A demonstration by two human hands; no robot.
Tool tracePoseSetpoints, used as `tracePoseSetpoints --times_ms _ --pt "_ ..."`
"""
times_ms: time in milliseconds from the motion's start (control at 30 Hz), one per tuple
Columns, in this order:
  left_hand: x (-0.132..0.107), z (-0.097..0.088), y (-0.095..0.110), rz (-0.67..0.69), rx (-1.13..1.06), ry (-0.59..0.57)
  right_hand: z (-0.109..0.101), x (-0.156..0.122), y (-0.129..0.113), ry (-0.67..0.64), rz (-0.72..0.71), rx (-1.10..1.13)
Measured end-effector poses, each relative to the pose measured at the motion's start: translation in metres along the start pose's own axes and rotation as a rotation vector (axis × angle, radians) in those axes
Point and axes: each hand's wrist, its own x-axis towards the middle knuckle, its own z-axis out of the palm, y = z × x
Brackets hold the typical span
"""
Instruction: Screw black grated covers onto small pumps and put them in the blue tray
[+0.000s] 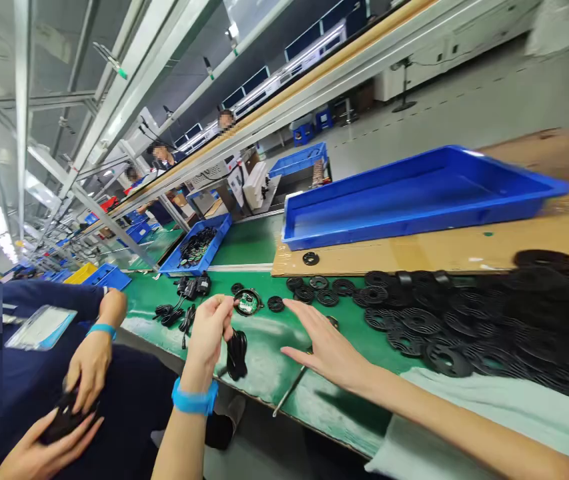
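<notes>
My left hand [210, 328] is closed in a pinch, its fingertips at the left rim of a round black housing [247, 302] with a green circuit board inside. Just below those fingers hangs a coiled black cable [237, 355], which the hand appears to grip; the exact contact is hidden. My right hand [331, 343] is open and holds nothing, thumb and fingers apart, over the green bench. A small black slotted disc [275, 304] lies between the two hands. Under the right hand, a thin metal-shafted tool [290, 392] reaches toward the front edge, partly covered.
Many black slotted discs [417, 321] are heaped at right, beside a pale green cloth [494, 420]. A large blue tray [364, 230] rests on cardboard behind. Black adapters [191, 287] with cables and a blue bin [224, 233] stand left. A co-worker's hands [87, 377] hold a black part.
</notes>
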Motion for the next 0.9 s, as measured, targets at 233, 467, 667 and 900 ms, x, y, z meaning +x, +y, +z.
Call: tracePoseSetpoints --times_ms 233,467,667,900 --pt "-0.014 0.177 -0.046 0.021 -0.155 -0.313 -0.065 -0.059 -0.016 0.319 0.018 0.119" --pt "-0.004 0.222 -0.114 0.665 -0.023 -0.176 -0.110 -0.147 -0.011 0.227 0.090 0.248" --pt "0.020 0.264 -0.157 0.466 0.137 -0.906 -0.102 -0.179 -0.002 0.235 0.364 0.597" --pt "0.012 0.280 -0.175 0.378 0.171 -0.688 -0.101 -0.205 -0.008 0.139 0.456 0.580"
